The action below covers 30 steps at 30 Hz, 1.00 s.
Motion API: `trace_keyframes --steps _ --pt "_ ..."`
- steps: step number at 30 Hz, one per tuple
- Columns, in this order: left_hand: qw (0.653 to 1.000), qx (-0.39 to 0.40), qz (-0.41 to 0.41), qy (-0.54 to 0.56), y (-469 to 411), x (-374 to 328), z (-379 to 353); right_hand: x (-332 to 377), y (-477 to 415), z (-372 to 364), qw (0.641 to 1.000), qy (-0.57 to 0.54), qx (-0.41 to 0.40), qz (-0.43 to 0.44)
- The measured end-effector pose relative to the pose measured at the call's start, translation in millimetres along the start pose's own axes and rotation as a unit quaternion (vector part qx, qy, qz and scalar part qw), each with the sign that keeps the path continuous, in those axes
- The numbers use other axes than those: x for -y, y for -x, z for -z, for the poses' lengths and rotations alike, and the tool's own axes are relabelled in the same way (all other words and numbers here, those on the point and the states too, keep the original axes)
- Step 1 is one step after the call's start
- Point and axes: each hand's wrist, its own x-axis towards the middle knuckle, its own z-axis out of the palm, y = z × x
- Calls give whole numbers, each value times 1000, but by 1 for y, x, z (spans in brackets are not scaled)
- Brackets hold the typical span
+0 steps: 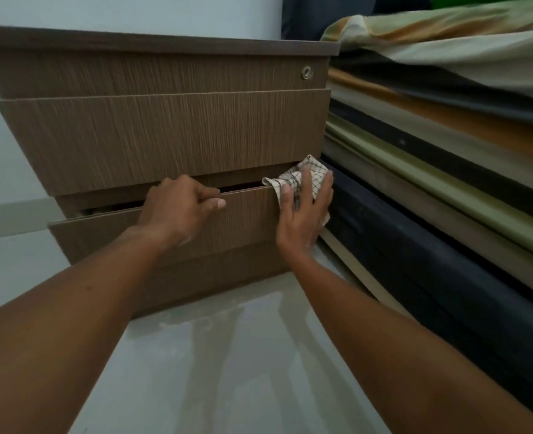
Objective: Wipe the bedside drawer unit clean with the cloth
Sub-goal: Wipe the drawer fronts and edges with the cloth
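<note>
From where I stand, the pale wall (127,10) runs along the far left with a strip of bare, glossy floor (234,371) below it, and that floor gives both forearms plenty of open space to work in. Against the wall sits the brown bedside drawer unit (165,133), its top edge jutting a little past the drawer fronts. The lower drawer (246,211) is pulled out slightly, leaving a dark gap above its top edge. The left hand (177,208) grips that edge near the middle, fingers curled together over the lip and the thumb lying along the front face. Further right, a small round lock (306,72) shows in the top drawer's right corner. Below it, at the right end of the pulled-out drawer, the right hand (302,214) lies flat with its fingers stretched out and slightly apart, pressing the checked cloth (299,180) against the drawer's front corner; the cloth bunches up over the top edge there. Just beside that corner there is very little room, since the bed frame (415,245) and its stacked, striped bedding (447,98) crowd close along the unit's right side
</note>
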Motion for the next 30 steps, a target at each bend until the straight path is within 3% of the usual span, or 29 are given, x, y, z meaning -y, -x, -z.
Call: trace_keyframes --steps 3,5,9,16,20,24,26,30 --pt "1000 -14 -8 -9 -1 -5 -3 -8 36 -16 997 0 26 -68" --pt "1000 -26 -11 -13 -2 -8 -4 -15 66 -28 987 -59 66 -134" --pt "999 -42 -13 -20 -1 -9 -5 -16 100 -41 980 -104 105 -130" --pt "997 -68 -12 -25 -1 -10 -8 -7 17 -21 981 -92 -18 -170" --pt "997 -72 -17 -7 2 -8 -10 -19 -9 -13 985 -89 -50 -142" --pt "997 -73 -17 -15 4 -10 -10 -43 2 -15 956 -172 -35 -235" --pt "997 -72 -13 -18 3 -11 -9 -50 5 -14 948 -159 -37 -272" --pt "998 -56 -5 -10 2 -9 -9 -29 -3 -9 940 -150 -107 -286"
